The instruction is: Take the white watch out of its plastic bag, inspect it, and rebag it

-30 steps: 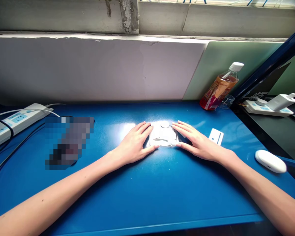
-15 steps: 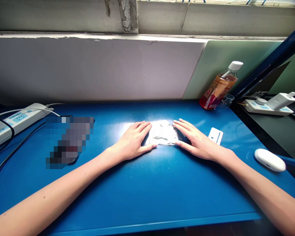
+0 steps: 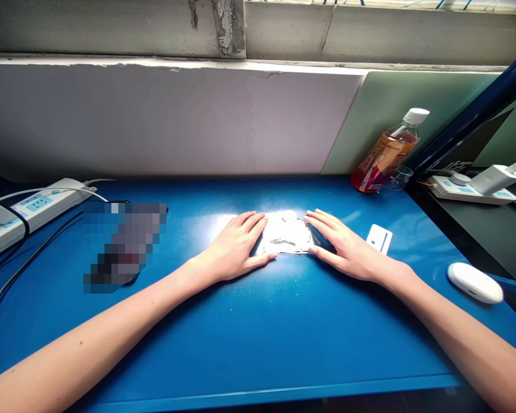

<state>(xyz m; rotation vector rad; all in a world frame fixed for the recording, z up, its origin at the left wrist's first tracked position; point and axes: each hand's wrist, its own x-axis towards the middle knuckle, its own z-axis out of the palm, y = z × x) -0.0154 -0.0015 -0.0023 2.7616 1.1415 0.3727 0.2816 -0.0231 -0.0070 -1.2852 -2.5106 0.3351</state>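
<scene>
Item: foil pouch (image 3: 286, 236), lying flat, mid counter (image 3: 258, 338). L hand (image 3: 234, 251) & R hand (image 3: 347, 248): spread open, fingers straight, nothing gripped; resting on opp. edges, prob. to pin it flat.

Head-worn camera, facing forward and down, close over blue table (image 3: 258, 344) (single view)

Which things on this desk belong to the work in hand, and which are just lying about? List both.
In hand: silver foil pouch, with the left hand and right hand flat at its two sides.
Lying about: drink bottle, small white cassette, white oval case, power strip.
</scene>
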